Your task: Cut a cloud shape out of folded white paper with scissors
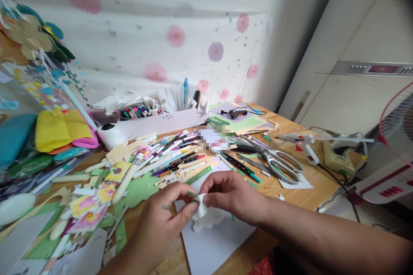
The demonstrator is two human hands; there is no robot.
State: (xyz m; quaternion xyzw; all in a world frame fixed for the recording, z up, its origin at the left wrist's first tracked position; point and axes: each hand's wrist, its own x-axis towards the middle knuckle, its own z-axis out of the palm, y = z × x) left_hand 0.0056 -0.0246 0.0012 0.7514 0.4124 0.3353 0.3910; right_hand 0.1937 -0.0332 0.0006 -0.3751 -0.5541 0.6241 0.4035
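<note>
Above the front of the table, my left hand (163,215) and my right hand (234,195) meet fingertip to fingertip. Both are closed in a pinch on a small folded piece of white paper (201,207). A wavy-edged white paper shape (209,220) shows just under the fingers; I cannot tell whether it is joined to the pinched piece. Beneath them lies a white sheet (221,247). Greyish-green smudges mark my left thumb and finger. Beyond my right hand rest large scissors (274,161) with metal handles.
Pens and paper scraps (180,159) spread across the table's middle. Painted paper petals (93,200) lie on the left. A white glue gun (300,139) with a lit red light and a fan (383,184) stand right. Behind is a white pen box (161,122).
</note>
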